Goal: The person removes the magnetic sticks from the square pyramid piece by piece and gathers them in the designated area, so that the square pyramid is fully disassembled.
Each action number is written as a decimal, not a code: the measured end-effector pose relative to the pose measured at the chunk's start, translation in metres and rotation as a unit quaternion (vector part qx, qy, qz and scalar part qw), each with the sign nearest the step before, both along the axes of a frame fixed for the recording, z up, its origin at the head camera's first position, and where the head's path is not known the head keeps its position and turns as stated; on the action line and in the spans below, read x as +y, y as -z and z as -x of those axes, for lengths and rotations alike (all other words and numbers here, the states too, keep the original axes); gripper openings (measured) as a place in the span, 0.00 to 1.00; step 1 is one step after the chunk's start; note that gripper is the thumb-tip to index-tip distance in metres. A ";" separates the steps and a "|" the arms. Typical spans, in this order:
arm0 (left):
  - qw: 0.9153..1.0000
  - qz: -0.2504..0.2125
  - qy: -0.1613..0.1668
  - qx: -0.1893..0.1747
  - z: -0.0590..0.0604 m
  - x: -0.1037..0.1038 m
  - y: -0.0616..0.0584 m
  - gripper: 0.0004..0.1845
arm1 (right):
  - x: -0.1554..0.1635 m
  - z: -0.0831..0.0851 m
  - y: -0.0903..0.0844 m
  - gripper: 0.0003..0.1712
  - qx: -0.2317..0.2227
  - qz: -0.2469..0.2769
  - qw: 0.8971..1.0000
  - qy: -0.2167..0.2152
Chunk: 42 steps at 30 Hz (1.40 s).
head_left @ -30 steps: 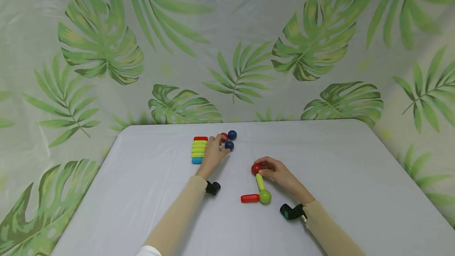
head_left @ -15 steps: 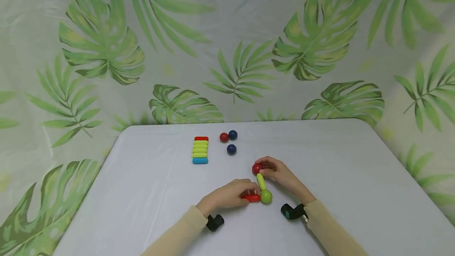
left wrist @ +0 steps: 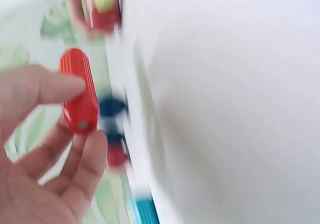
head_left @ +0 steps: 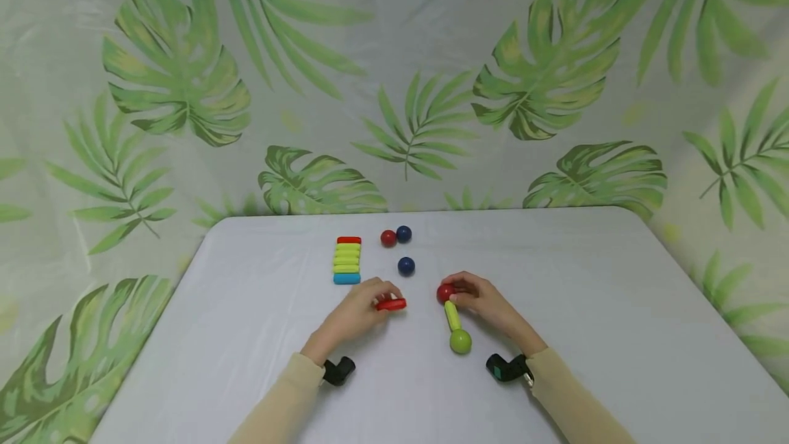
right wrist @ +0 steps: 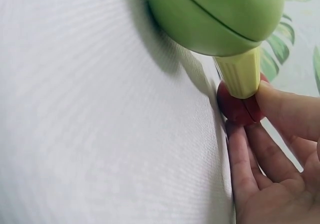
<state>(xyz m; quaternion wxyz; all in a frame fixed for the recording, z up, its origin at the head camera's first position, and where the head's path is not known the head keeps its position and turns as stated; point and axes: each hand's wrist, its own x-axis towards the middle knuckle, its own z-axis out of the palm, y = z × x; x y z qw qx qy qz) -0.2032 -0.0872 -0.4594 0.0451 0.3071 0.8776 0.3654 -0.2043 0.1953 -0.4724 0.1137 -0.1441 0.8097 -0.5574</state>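
My left hand (head_left: 360, 312) pinches a short red rod (left wrist: 80, 96) between thumb and fingers; in the left wrist view the rod has grooved sides and a small mark at its end. Over to the right, my right hand (head_left: 487, 301) holds a red ball (head_left: 445, 293) with thumb and fingers. A yellow-green rod (head_left: 453, 316) runs from that ball to a green ball (head_left: 460, 341) nearer the front. In the right wrist view the green ball (right wrist: 215, 16) has a dark seam, and the rod (right wrist: 241, 74) meets the red ball (right wrist: 239, 104).
Behind my left hand lies a row of rods (head_left: 347, 259): a red one at the back, several yellow-green ones, and a blue one in front. A red ball (head_left: 388, 238) and a dark blue ball (head_left: 403, 233) sit together, with another blue ball (head_left: 406, 266) closer. All rest on the white table (head_left: 555, 273).
My left hand came back from the balls, took the red rod from beside the green ball and carried it left and away. The nearer blue ball rolled slightly forward. My right hand stayed put.
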 end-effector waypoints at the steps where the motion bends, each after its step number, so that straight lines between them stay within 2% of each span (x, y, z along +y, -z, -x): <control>1: 0.999 -0.001 -0.033 0.011 0.003 -0.009 0.001 0.16 | 0.001 0.002 0.003 0.18 0.001 0.000 1.000 0.002; 4: 0.993 0.007 -0.117 0.028 0.013 -0.032 0.004 0.14 | 0.004 0.005 0.012 0.18 0.002 -0.002 1.000 0.005; 6: 0.988 0.018 -0.150 0.032 0.018 -0.042 0.006 0.13 | 0.006 0.007 0.015 0.18 0.005 -0.002 1.000 0.006; 12: 0.983 0.031 -0.179 0.024 0.025 -0.049 0.005 0.10 | 0.003 0.005 0.017 0.19 0.025 -0.018 0.999 0.009; 15: 0.980 0.042 -0.193 0.030 0.025 -0.047 0.004 0.10 | 0.000 0.002 0.015 0.17 0.031 -0.046 0.998 0.038; 18: 0.977 0.053 -0.199 0.055 0.024 -0.044 0.005 0.11 | -0.001 -0.002 0.014 0.16 0.037 -0.070 0.995 0.064; 20: 0.978 0.047 -0.190 0.069 0.023 -0.041 0.005 0.11 | -0.002 -0.004 0.013 0.16 0.040 -0.084 0.993 0.078; 22: 0.985 0.023 -0.159 0.067 0.020 -0.034 0.005 0.11 | -0.001 -0.005 0.012 0.17 0.043 -0.091 0.992 0.078; 24: 0.994 -0.006 -0.105 0.042 0.015 -0.024 0.003 0.10 | 0.000 -0.006 0.011 0.18 0.044 -0.086 0.993 0.067; 26: 0.999 -0.013 -0.041 0.007 0.009 -0.012 0.002 0.11 | 0.002 -0.006 0.010 0.17 0.048 -0.070 0.996 0.038; 28: 1.000 0.001 0.019 -0.025 0.002 0.001 0.002 0.14 | 0.004 -0.006 0.008 0.16 0.049 -0.050 0.998 0.007; 30: 0.997 0.037 0.056 -0.035 -0.003 0.012 0.003 0.18 | 0.006 -0.007 0.007 0.15 0.050 -0.041 0.998 -0.016; 33: 0.994 0.078 0.067 -0.021 -0.007 0.023 0.005 0.17 | 0.007 -0.008 0.007 0.14 0.049 -0.045 0.997 -0.026; 37: 0.993 0.103 0.058 0.008 -0.001 0.025 0.006 0.13 | 0.007 -0.008 0.008 0.14 0.046 -0.059 0.997 -0.030; 39: 0.993 0.101 0.059 0.009 0.003 0.023 0.006 0.13 | 0.006 -0.007 0.009 0.14 0.047 -0.064 0.996 -0.033; 42: 0.997 0.064 0.047 -0.006 0.010 0.018 0.006 0.13 | 0.007 -0.007 0.012 0.14 0.048 -0.067 0.996 -0.037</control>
